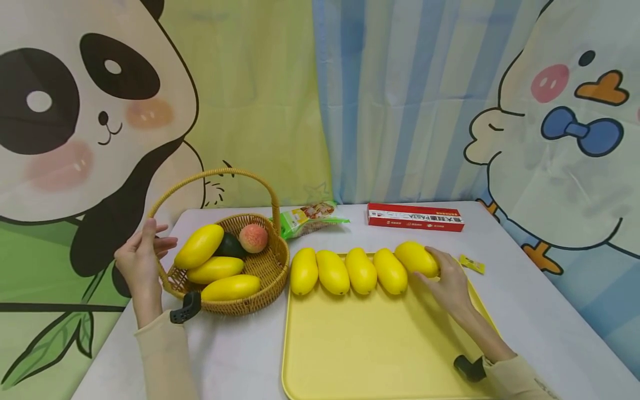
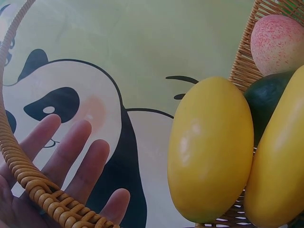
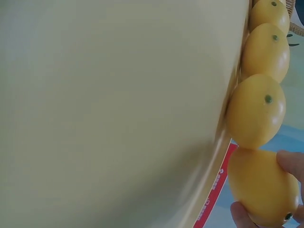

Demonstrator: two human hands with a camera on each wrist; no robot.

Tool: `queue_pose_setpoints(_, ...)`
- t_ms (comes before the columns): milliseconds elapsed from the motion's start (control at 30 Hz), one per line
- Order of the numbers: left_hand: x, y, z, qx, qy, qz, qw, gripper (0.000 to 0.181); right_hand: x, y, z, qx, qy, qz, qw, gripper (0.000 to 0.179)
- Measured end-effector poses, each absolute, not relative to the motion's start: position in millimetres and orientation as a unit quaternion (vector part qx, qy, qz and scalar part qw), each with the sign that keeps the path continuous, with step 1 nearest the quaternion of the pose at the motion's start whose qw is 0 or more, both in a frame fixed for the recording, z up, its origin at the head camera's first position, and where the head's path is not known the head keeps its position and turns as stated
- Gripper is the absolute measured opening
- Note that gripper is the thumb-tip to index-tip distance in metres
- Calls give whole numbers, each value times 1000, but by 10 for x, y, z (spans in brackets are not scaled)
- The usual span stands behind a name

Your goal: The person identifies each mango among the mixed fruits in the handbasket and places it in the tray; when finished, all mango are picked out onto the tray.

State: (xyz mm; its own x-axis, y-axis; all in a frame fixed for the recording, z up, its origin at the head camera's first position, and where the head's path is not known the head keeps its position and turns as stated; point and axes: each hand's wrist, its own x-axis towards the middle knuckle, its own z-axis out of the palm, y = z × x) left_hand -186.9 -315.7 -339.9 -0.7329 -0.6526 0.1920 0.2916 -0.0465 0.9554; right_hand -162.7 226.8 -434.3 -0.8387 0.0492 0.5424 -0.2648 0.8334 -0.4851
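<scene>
Along the far edge of the yellow tray [image 1: 360,344], the head view showed 4 mangoes [image 1: 332,272] laid side by side, with the right hand [image 1: 450,286] holding a 5th mango [image 1: 416,259] at the row's right end. 3 more mangoes [image 1: 215,270] lay in the wicker basket [image 1: 245,307] with a peach [image 1: 253,238] and a dark green fruit [image 1: 230,245]; the left hand [image 1: 140,266] was raised beside it. By that layout, 4 looked placed, the 5th was unreleased and 3 remained.

The left wrist view showed the left grip open and empty, fingers straight behind the handle [image 2: 23,171]; palm contact could not be told.

The right wrist view showed the right grip closed on the 5th mango, which seemed to touch its neighbour; whether the tray bore it was unclear.
</scene>
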Motion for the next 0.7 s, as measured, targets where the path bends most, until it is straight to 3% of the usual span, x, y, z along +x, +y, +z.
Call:
queue_pose_setpoints(233, -1876, -3158, -3400, 147, -606, -706, 336, 41, -1630, 2284, -4362, 60, -927, 265, 259, 61)
queue_pose_setpoints(700, -1878, -3162, -3398, 148, -607, -705, 335, 42, -1609, 2338, -4339, 18, -962, 224, 154, 64)
